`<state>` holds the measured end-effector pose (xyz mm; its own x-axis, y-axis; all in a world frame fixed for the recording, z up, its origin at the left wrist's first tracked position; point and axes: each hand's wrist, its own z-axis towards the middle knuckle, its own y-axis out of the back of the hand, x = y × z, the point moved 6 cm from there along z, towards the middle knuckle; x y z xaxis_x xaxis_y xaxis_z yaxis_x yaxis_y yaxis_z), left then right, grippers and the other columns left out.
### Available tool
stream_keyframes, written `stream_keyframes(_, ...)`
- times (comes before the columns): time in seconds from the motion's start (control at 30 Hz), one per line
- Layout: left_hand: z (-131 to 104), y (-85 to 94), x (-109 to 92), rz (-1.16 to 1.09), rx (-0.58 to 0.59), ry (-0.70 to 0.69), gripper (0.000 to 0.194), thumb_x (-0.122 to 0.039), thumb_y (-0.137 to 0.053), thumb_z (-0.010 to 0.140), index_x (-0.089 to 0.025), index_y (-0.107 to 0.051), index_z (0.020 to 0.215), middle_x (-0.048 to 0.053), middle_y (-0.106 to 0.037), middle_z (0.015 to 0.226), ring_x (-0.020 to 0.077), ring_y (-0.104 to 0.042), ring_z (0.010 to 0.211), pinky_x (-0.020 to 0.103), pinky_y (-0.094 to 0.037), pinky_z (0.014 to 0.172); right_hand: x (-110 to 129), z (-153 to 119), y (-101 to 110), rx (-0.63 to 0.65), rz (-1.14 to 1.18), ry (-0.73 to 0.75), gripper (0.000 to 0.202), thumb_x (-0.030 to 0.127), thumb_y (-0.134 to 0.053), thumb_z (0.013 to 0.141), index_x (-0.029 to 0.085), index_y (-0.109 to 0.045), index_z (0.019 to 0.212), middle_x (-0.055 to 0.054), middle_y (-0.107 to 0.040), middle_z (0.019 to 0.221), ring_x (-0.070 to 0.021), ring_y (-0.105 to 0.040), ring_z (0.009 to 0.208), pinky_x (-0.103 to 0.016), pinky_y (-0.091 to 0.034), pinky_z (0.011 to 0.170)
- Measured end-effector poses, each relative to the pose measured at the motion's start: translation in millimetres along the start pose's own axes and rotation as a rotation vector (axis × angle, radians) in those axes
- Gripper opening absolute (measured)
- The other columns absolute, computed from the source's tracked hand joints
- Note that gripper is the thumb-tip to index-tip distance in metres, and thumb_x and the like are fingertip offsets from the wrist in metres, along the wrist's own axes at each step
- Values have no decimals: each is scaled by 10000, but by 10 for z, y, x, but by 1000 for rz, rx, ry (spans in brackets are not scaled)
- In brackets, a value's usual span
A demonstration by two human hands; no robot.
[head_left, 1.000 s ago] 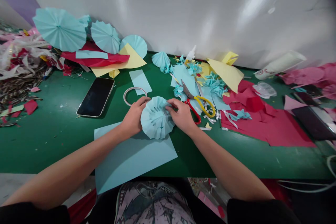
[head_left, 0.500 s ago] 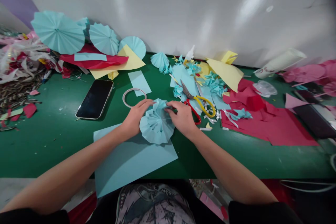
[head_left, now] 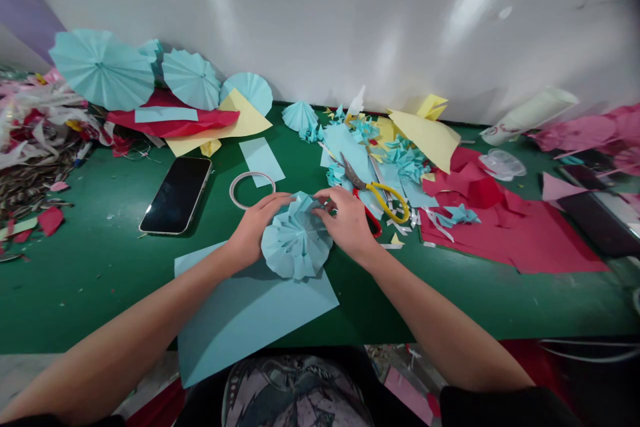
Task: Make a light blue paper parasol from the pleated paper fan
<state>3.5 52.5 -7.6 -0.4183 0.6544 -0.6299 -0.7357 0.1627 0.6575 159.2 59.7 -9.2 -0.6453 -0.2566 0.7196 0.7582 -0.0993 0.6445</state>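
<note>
Between my hands is a light-blue pleated paper rosette (head_left: 299, 245), its folds fanned round a centre. My left hand (head_left: 254, 225) grips its upper left edge, fingertips on the pleats at the top. At the upper right, my right hand (head_left: 346, 219) pinches the rosette's edge between thumb and fingers. Beneath the rosette lies a flat light-blue paper sheet (head_left: 240, 320), which overhangs the table's front edge. A roll of tape (head_left: 233, 192) rests just beyond my left hand. Scissors with one yellow and one red handle (head_left: 385, 203) lie right of my right hand.
A phone (head_left: 177, 195) lies at the left on the green table (head_left: 120, 280). Finished blue rosettes (head_left: 103, 70) lean on the back wall. Blue and yellow scraps (head_left: 400, 160) pile up behind the scissors, with red paper (head_left: 550, 240) to the right.
The view has shifted slightly. Both hands stay on the rosette at nearly the same place, with only small finger movement at its top edge.
</note>
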Motion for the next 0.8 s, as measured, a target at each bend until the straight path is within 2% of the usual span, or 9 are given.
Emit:
stream_keyframes(0.2,13,20,13,-7,-12,43,309,-203,-484,775,-171,-528,1079,111,-594,1123,229,-550,1064,400,-459,885,-22,6,27,-28,7,-2,92,145,-604,701,210,-567,755,-19,-584,792,-141,-549,674,-303,-435,662)
stream_keyframes(0.43,28,47,-3,18,-48,59,266,-203,-470,782,-157,-541,1035,111,-621,1072,219,-575,1015,387,-475,855,-73,25,12,-15,0,-28,120,140,-622,680,208,-547,744,-10,-578,760,-142,-544,677,-296,-423,647)
stream_keyframes(0.67,23,60,-6,18,-51,62,290,-214,-501,757,-168,-541,1040,95,-620,1074,226,-578,1007,387,-468,861,-61,11,37,-58,20,-37,123,179,-644,671,210,-530,708,-16,-563,786,-147,-538,703,-299,-434,642)
stream_keyframes(0.8,32,82,-45,-4,-64,54,273,-217,-511,760,-176,-539,1029,90,-623,1064,218,-580,998,380,-468,859,-47,3,80,-93,65,-61,119,217,-643,684,209,-535,734,-22,-565,830,-125,-520,647,-288,-441,605)
